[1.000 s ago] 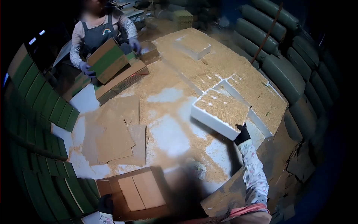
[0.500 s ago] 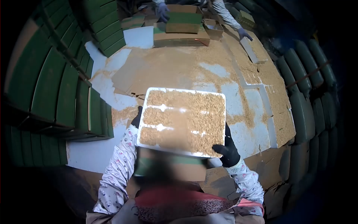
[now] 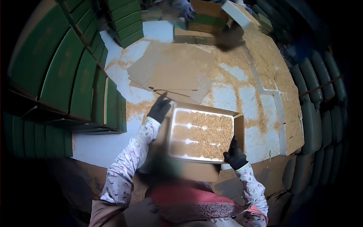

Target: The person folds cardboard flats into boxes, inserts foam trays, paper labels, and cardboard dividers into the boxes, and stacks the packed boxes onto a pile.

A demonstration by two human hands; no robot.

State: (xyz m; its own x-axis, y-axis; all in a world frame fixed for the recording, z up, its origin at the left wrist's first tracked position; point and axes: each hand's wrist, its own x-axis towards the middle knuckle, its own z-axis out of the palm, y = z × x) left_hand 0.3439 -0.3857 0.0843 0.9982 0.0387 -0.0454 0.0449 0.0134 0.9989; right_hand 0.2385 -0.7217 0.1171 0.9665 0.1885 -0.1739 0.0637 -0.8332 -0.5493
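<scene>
A white foam tray [image 3: 202, 134] filled with light brown grains sits level within an open cardboard box [image 3: 239, 130], whose back and right walls show around it. My left hand [image 3: 160, 108], in a black glove, is beside the box's back left corner with its fingers stretched out, off the tray. At the tray's right edge, my right hand [image 3: 235, 154], also black-gloved, grips the rim with the thumb toward the front corner. The lower left part of the box is blurred and dark.
Flat cardboard sheets [image 3: 177, 70] lie behind the box. Green cartons [image 3: 62, 72] stand at the left. Grain-covered trays [image 3: 291, 128] line the right side, with stuffed sacks [image 3: 312, 125] beyond. Across the table, a co-worker's gloved hand [image 3: 185, 10] touches a green-striped box [image 3: 207, 19].
The grain-filled tray has gone from being held in both my hands down into the open box. My left hand has let go of it. The co-worker's small white tray has moved and tilted upward.
</scene>
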